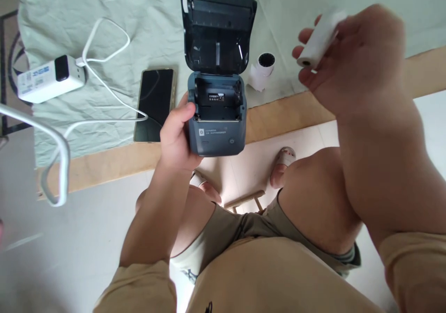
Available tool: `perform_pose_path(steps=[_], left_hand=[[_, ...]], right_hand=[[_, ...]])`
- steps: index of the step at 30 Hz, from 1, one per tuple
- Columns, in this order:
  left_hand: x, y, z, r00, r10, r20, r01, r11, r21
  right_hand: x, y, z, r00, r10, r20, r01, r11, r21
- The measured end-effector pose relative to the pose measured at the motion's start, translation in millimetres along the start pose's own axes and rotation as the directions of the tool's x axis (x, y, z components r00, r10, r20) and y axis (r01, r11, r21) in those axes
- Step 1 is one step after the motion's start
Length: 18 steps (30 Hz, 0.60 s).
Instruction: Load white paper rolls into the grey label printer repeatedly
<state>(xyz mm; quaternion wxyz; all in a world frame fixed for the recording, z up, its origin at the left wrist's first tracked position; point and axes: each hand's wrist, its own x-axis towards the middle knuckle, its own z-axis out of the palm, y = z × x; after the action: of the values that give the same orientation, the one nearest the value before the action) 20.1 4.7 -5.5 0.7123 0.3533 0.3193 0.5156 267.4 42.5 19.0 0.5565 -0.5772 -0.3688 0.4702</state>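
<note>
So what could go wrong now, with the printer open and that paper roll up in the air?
The right hand holds the roll only in its fingers, up off the table, so it might slip and unwind on the floor. The printer sits at the table's edge, steadied only by the left hand, so a push could tip it off. The raised lid might get knocked.

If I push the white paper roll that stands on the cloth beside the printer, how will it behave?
The standing paper roll would probably tip easily: it stands on end on wrinkled cloth. Once down, its round shape would likely let it roll toward the table edge. It looks light, a hollow core with a loose paper tail.
</note>
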Motion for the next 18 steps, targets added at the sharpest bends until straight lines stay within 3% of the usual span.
perform_pose_path(steps=[2, 3, 4, 6, 8, 10, 12, 18], left_hand=[[1, 0, 0.5, 1.0, -0.002, 0.008, 0.002, 1.0, 0.001], [1, 0, 0.8, 1.0, -0.004, 0.009, 0.004, 1.0, 0.003], [1, 0, 1.1, 1.0, -0.005, 0.007, 0.005, 1.0, 0.007], [2, 0, 1.3, 1.0, -0.002, -0.003, 0.003, 1.0, 0.021], [1, -2, 0.6, 1.0, 0.013, -0.017, -0.012, 0.999, 0.045], [0, -3, -1.2, 0.999, 0.037, -0.024, -0.035, 0.996, 0.076], [-1, -3, -3.5, 0.998, 0.05, -0.026, -0.047, 0.993, 0.108], [-5, 0, -5.1, 0.999, 0.041, -0.02, -0.039, 0.995, 0.097]], right_hand=[[-12, -5, 16, 0.989, 0.127, 0.071, -0.132, 0.989, 0.072], [-20, -7, 24, 0.989, 0.114, 0.093, -0.126, 0.984, 0.129], [-28, -7, 31, 0.991, 0.007, 0.133, -0.027, 0.989, 0.147], [-42, -6, 43, 0.939, -0.285, 0.19, 0.29, 0.957, 0.006], [-51, -3, 51, 0.813, -0.526, 0.248, 0.567, 0.812, -0.135], [-55, -1, 55, 0.702, -0.641, 0.31, 0.706, 0.682, -0.191], [-56, 1, 58, 0.647, -0.664, 0.375, 0.759, 0.606, -0.236], [-54, 9, 64, 0.558, -0.673, 0.485, 0.808, 0.308, -0.502]])
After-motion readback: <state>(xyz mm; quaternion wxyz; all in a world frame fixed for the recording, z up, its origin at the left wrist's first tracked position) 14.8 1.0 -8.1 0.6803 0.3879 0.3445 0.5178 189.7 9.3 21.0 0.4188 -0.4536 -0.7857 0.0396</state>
